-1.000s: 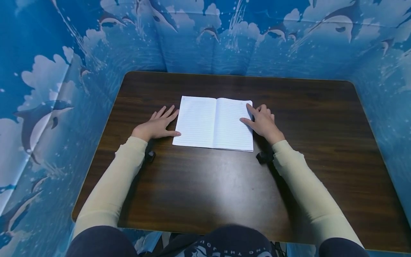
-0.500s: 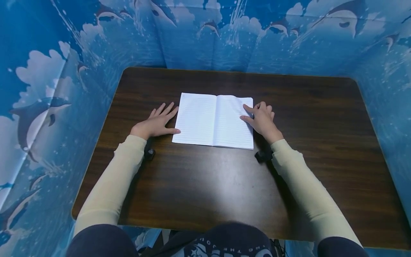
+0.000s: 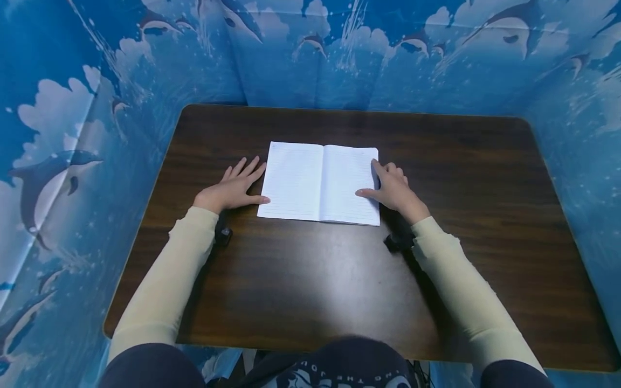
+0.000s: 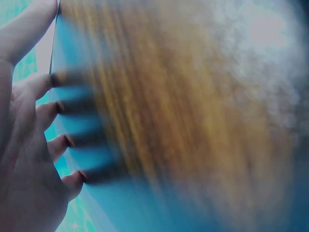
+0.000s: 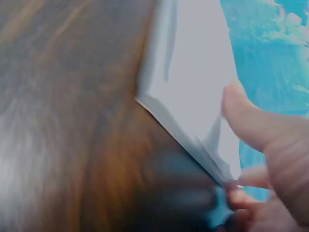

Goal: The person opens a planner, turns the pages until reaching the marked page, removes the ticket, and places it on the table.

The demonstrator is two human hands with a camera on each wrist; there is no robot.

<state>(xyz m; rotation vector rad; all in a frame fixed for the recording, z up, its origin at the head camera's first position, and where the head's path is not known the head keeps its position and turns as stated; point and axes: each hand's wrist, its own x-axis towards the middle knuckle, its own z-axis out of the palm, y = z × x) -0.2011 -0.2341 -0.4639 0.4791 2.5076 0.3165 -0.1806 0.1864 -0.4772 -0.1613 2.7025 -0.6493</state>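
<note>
White lined-paper notebook (image 3: 296, 182) lies open well inside the edges of the dark-brown wood-grain table (image 3: 301, 285). Left hand (image 3: 230, 189), fingers spread, touches its left side; right hand (image 3: 395, 188), thumb and forefinger apart, its right.

The wearer's pale yellow left sleeve (image 3: 165, 285) and matching right sleeve (image 3: 477, 288) are plain, close-fitting and uneven at the cuff. Above them sits a dark navy shirt (image 3: 356, 353) carrying white lettering (image 3: 339, 374) over a white graphic (both cut off by the lower edge). A small black device (image 3: 223, 236) is worn at the left wrist; a similar black unit (image 3: 399, 241) is at the right.
</note>
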